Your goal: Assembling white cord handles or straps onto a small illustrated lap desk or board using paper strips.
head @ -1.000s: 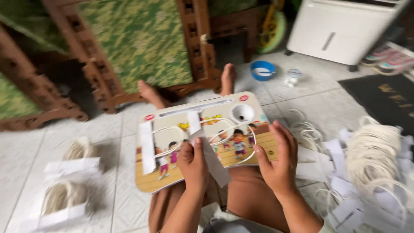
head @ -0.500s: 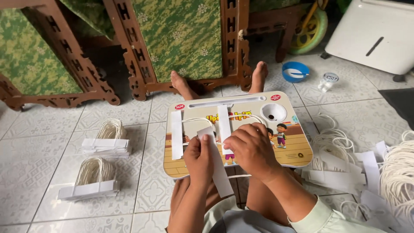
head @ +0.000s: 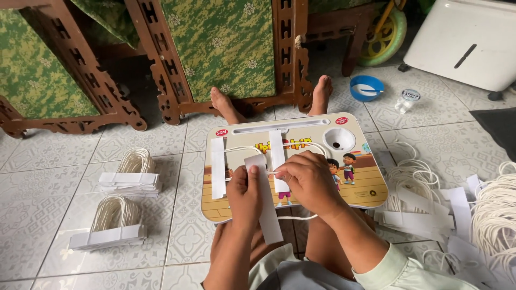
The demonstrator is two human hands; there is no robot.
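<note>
While the person sits on the tiled floor with legs stretched forward, a lap tray [head: 371, 185] lies across the thighs, and both hands meet over its middle

Left hand: the left hand [head: 244, 193] is closed on a white paper strip [head: 266, 207], thumb on top near the strip's upper end

Right hand: the right hand [head: 309, 180] is curled narrow, fingertips pinched on a thin white string [head: 239, 149] just beside the strip

Strip axis: its long axis runs away from the person and slightly leftward; the top end sits over the tray, the lower end hangs past the tray's near edge above the lap

Other strips: two more white strips lie flat on the tray, one [head: 217, 167] near the left edge, one [head: 278, 156] in the middle partly under the right hand, both lengthwise the same way

Tray edges: the far edge is close to the feet; a round cup hole [head: 338, 140] sits in the far right corner

Left room: two finished bundles [head: 129, 174] of looped string with paper bands lie well apart from the tray, bare tiles between

Right room: crowded; loose strips and a string pile [head: 497, 215] reach almost to the tray's right edge

Far side: a carved wooden chair frame [head: 161, 64] with green cushions stands just beyond the feet; a blue bowl [head: 367, 87] lies near the right foot
</note>
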